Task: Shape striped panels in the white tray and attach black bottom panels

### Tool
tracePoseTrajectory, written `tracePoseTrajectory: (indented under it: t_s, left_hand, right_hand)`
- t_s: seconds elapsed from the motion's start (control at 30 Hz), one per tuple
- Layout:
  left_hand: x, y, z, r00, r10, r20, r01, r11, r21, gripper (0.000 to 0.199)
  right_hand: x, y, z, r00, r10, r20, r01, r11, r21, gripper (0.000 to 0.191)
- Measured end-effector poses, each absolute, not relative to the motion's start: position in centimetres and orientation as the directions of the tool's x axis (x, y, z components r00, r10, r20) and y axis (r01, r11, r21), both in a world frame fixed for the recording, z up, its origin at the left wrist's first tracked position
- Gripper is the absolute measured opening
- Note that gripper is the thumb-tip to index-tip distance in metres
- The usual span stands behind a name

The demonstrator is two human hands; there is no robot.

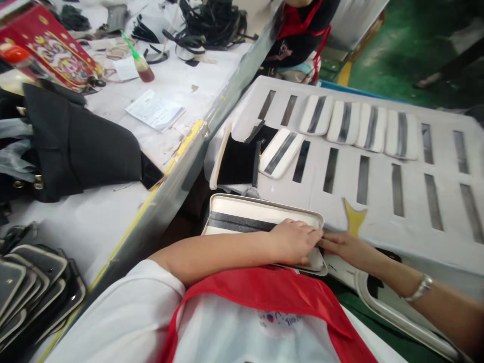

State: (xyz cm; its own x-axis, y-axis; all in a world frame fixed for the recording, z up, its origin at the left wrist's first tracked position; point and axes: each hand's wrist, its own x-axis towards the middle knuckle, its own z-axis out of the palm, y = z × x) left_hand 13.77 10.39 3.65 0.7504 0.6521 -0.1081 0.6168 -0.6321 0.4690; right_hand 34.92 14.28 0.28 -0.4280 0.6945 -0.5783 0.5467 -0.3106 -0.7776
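We note a squeeze bottle (145, 69), green-tipped, reddish liquid inside, on the left-hand table (217, 70). Five dark-striped pale pieces (345, 122) lie on the slotted white surface (315, 174). Before the red apron (260, 290) we see a rimmed cream panel (242, 207); left hand (297, 239) lies over its right end, right hand (342, 244) meets it there. Fingers partly hidden: we cannot tell whether either grips. Beyond, green floor (378, 65).

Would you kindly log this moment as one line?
left hand: on striped cream panel | right hand: at its right edge | beyond: yellow piece, striped white pieces
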Motion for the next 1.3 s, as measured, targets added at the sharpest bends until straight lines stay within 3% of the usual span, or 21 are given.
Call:
tracePoseTrajectory:
  t_s: [0.1, 0.23, 0.5, 0.73, 0.87, 0.93, 1.0, 1.07, 1.1, 1.17, 1.2, 1.3]
  left_hand:
    - [14.2, 10.0, 4.1, 0.764, 0.634, -0.117, 0.623, -0.678, 0.390, 0.040]
    - [14.8, 9.7, 3.4, 0.750, 0.653, -0.104, 0.648, -0.693, 0.316, 0.047]
    - [15.1, 8.7, 3.8, 0.742, 0.668, -0.055, 0.661, -0.714, 0.231, 0.052]
    - [14.8, 9.3, 4.3, 0.741, 0.657, -0.137, 0.648, -0.647, 0.402, 0.047]
    - [11.6, 8.2, 6.5, 0.724, 0.689, -0.026, 0.574, -0.582, 0.576, 0.048]
    - [7.6, 7.5, 7.5, 0.541, 0.827, 0.153, 0.560, -0.489, 0.668, 0.042]
    - [2.4, 6.5, 7.5, 0.094, 0.958, 0.271, 0.587, -0.273, 0.762, 0.031]
    - [-2.6, 5.4, 6.0, -0.375, 0.916, 0.145, 0.437, 0.037, 0.899, 0.026]
    - [-4.6, 4.8, 4.9, -0.452, 0.892, -0.030, 0.277, 0.172, 0.945, 0.028]
    - [-7.1, 3.9, 2.3, -0.358, 0.849, -0.389, -0.049, 0.399, 0.916, 0.038]
    - [-7.6, 3.6, 1.1, -0.261, 0.834, -0.486, -0.150, 0.463, 0.874, 0.042]
    - [-7.4, 3.3, -0.8, -0.088, 0.841, -0.533, -0.260, 0.498, 0.828, 0.049]
  right_hand:
    - [34.5, 14.0, 1.6, -0.521, 0.636, -0.570, 0.672, -0.106, -0.733, 0.038]
    - [35.3, 13.8, 1.2, -0.486, 0.651, -0.583, 0.702, -0.105, -0.704, 0.044]
    - [36.3, 13.1, 0.7, -0.540, 0.656, -0.527, 0.647, -0.077, -0.759, 0.042]
    - [36.2, 13.4, 0.7, -0.521, 0.673, -0.526, 0.670, -0.060, -0.740, 0.044]
    - [36.0, 13.5, 0.5, -0.524, 0.661, -0.537, 0.678, -0.058, -0.733, 0.048]
    - [35.9, 13.5, 0.6, -0.514, 0.659, -0.549, 0.678, -0.079, -0.730, 0.051]
    - [35.7, 13.6, 0.7, -0.503, 0.670, -0.546, 0.683, -0.080, -0.726, 0.052]
    - [35.4, 13.8, 1.0, -0.504, 0.662, -0.554, 0.693, -0.073, -0.717, 0.051]
    - [35.2, 13.9, 1.3, -0.506, 0.651, -0.565, 0.699, -0.074, -0.711, 0.050]
    - [34.8, 14.0, 1.9, -0.507, 0.628, -0.590, 0.708, -0.087, -0.701, 0.048]
    - [34.7, 14.1, 2.3, -0.507, 0.618, -0.600, 0.710, -0.095, -0.698, 0.048]
    - [34.4, 14.0, 3.0, -0.492, 0.608, -0.624, 0.715, -0.128, -0.688, 0.050]
